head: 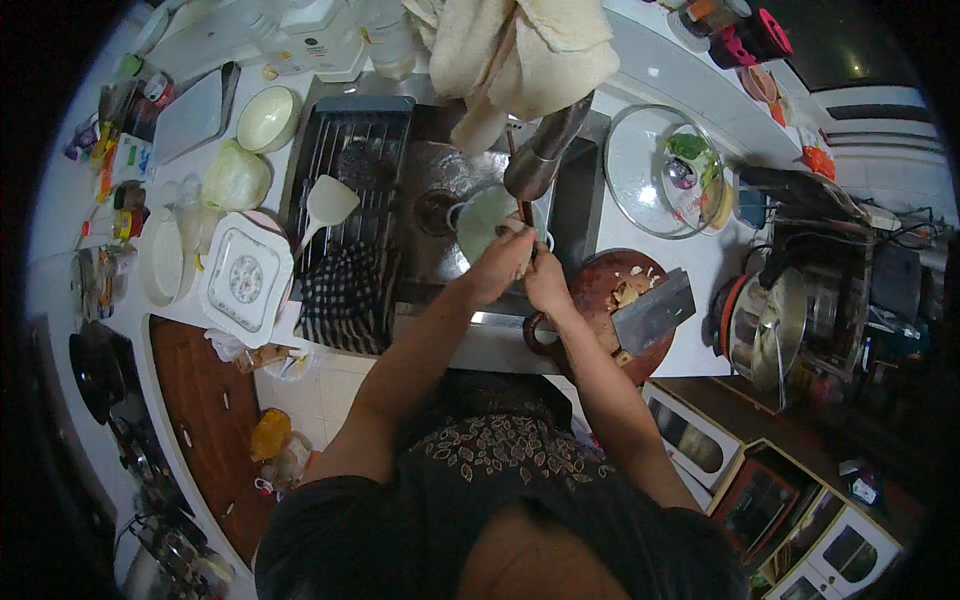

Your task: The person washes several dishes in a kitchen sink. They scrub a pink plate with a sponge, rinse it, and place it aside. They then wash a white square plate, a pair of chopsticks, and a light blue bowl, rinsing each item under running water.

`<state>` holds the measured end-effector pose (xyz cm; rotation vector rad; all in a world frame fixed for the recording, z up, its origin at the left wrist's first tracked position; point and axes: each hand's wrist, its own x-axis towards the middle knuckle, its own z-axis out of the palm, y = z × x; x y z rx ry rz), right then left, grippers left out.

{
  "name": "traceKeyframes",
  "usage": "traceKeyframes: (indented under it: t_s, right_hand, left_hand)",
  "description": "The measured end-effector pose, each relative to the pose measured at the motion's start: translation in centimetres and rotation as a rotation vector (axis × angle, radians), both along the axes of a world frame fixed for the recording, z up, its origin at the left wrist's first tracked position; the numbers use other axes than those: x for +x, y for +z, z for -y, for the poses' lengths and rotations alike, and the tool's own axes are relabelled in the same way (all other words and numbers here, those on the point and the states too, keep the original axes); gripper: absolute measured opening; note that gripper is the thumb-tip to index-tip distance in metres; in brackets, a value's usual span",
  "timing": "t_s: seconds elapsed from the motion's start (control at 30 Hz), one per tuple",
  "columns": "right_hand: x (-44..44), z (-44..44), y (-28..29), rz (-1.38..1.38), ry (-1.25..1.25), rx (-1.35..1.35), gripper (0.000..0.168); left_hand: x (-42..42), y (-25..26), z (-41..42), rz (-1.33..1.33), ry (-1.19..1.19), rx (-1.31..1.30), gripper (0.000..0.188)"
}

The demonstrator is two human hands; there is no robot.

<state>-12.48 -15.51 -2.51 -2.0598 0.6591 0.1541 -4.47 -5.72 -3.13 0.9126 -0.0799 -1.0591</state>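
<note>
Both my hands meet over the sink [442, 259], just below the dark faucet head [534, 169]. My left hand [504, 259] is closed around something pale, partly hidden by its fingers. Thin brown chopsticks or sticks [526, 213] rise between the hands, and my right hand [546, 279] closes on their lower part. Beneath the hands, a pale round pot or basin [480, 225] with side handles stands in the sink. A cleaver [655, 311] lies across the round wooden cutting board [589, 281] at the right, beside chopped pale pieces [626, 292].
Left of the basin are a drying rack [360, 161], a white spatula [330, 204] and a checkered cloth [349, 300]. Farther left stand patterned plates [246, 281], a cabbage [236, 176] and a bowl [268, 120]. A glass lid [637, 169] lies right of the sink; cream cloths [525, 52] hang above.
</note>
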Motion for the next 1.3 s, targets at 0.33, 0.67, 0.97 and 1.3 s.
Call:
traceKeyframes:
  t_s: [0.33,0.67,0.97,1.3]
  right_hand:
    - [0.1,-3.1,5.1,-0.023,0.114,-0.073,0.023]
    - [1.1,-2.9,0.6,0.179,-1.103,1.187,0.024]
    - [3.4,1.2,1.8,0.049,-0.772,0.827,0.025]
    - [9.0,4.0,1.4,0.232,-0.407,1.161,0.021]
  left_hand:
    - [6.2,3.4,2.7,-0.094,0.523,0.271,0.031]
    - [4.0,0.3,4.4,0.123,0.519,0.318,0.031]
    - [3.9,0.4,0.6,-0.012,0.157,0.148,0.034]
    - [4.1,1.1,-3.2,-0.072,-0.314,0.154,0.038]
